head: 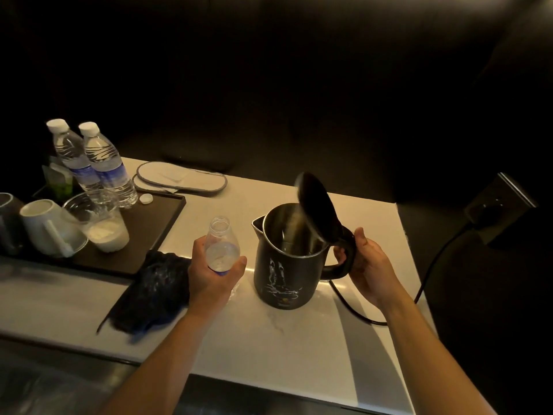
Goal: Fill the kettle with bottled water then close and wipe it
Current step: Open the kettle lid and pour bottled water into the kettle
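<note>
A black electric kettle [281, 274] stands on the white counter [314, 339] with its lid [317, 205] hinged up and its steel inside showing. My right hand [368, 265] grips the kettle's handle. My left hand [214, 277] holds an uncapped clear water bottle [221, 247] upright, just left of the kettle's spout, with little water visible in it. A dark cloth [152, 292] lies crumpled on the counter under my left forearm. The bottle's white cap [146, 199] rests on the tray.
A dark tray [155, 232] at the left carries two sealed water bottles [98, 163], a plastic cup [98, 223] and white mugs [48, 226]. White slippers [179, 178] lie behind it. The kettle's cord [425, 283] runs right toward a wall socket [496, 205].
</note>
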Motion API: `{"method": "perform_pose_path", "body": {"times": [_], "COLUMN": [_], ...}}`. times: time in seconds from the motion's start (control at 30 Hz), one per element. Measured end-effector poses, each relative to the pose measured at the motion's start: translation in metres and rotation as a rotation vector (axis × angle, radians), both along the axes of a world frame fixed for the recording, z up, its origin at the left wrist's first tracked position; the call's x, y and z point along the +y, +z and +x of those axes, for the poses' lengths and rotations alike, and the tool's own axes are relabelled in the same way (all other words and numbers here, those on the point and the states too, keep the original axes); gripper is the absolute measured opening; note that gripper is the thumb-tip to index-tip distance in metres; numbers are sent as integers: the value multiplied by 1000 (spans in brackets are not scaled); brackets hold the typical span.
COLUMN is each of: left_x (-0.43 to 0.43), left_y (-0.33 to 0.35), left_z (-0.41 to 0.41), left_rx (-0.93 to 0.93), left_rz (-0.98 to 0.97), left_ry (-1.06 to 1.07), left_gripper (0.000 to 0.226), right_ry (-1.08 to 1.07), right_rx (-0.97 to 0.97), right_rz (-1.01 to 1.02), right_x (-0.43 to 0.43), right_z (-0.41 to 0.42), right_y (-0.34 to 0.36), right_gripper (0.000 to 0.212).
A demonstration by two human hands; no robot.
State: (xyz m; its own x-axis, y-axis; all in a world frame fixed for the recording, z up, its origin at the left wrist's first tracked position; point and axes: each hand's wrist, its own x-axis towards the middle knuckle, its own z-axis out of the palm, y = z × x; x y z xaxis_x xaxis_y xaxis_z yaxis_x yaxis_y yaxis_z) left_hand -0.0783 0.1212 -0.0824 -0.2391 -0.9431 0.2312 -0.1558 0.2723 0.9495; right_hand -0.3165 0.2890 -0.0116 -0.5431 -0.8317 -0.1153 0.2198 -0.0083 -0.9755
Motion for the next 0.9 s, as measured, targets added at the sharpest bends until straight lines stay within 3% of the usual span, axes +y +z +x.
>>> {"method": "perform_pose_path", "body": {"times": [0.07,0.13,0.27,0.4,0.47,0.6,0.77,0.9], "left_x": [0,0,1,5,6,4,-3,-18], "left_y": [0,0,-3,-3,-2,6,33,73], "left_z": [-1,-2,-2,-3,-3,-2,4,12], "left_rx": [2,4,32,65,74,77,65,30], "left_rz": [-13,-40,-128,-243,-264,-252,-262,-346], "left_ry": [5,19,43,51,38,-1,-73,-207], "left_gripper": [67,70,78,75,74,72,72,73], "right_ry": [-2,-22,-48,34,13,-87,-282,-367], "right_rx": [36,224,577,929,1037,1059,970,917], "right_rz": [9,56,79,82,92,45,-94,-183], "right_x": [0,-3,-8,-10,-14,-16,-24,-27], "right_z": [2,5,14,20,25,34,47,51], "right_y": [3,7,18,23,24,22,13,12], "right_gripper": [54,58,48,77,79,87,59,69]}}
